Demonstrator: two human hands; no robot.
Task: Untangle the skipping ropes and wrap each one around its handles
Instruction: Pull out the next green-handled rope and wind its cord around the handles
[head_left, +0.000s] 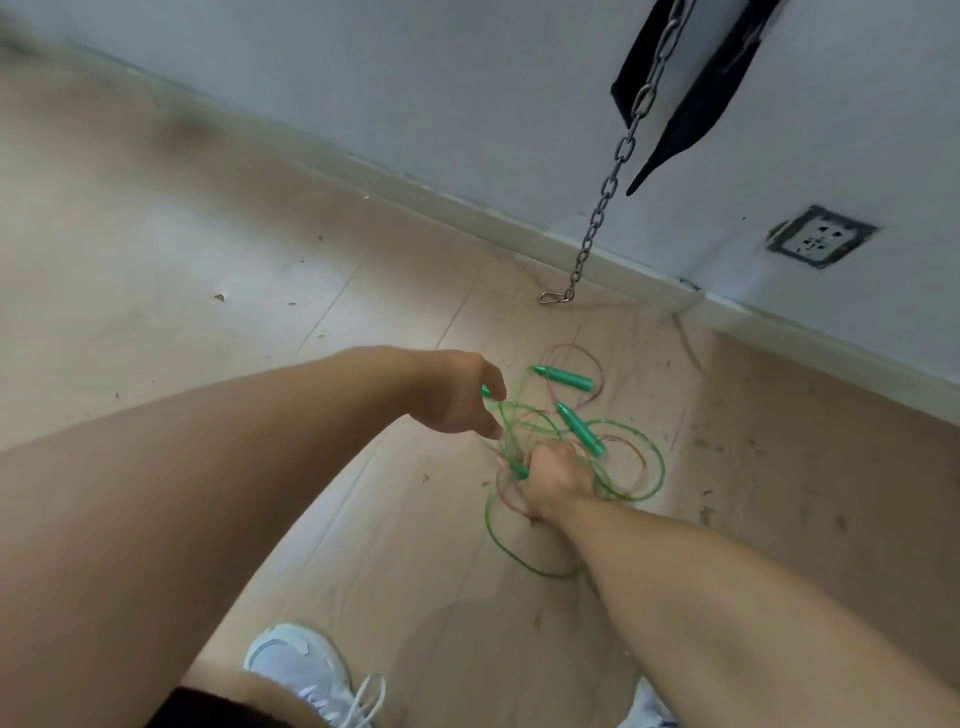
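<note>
1. The step in hand looks like the very start of the untangling: the skipping ropes (571, 457) lie in one knot of green and pinkish loops on the floor (208, 260) at centre right of the frame, and no rope is wound round its handles yet.
2. Left of the tangle, the left hand (462, 395) reaches in with its fingers curled round a green handle (486, 391), of which only the tip shows; the grip seems firm, though blur hides the detail.
3. Just below and to the right, the right hand (553, 478) is closed in a fist on a bunch of cord and what looks like another green handle end (519, 472).
4. Two more green handles lie free further right: one (563, 376) at the top of the heap, one (582, 428) slanting across its middle, with cords crossing round them.
5. The next move probably calls for drawing the two held parts apart and finding which cord runs from which handle, since the green and pinkish loops overlap closely.
6. A metal chain (613, 182) hangs down the wall in the upper right, its snap hook (550, 298) resting on the floor near the ropes; it could snag a lifted loop.
7. A wall socket (821, 236) sits at the far right, and a white shoe (306, 670) stands at the bottom centre, apart from the ropes.
</note>
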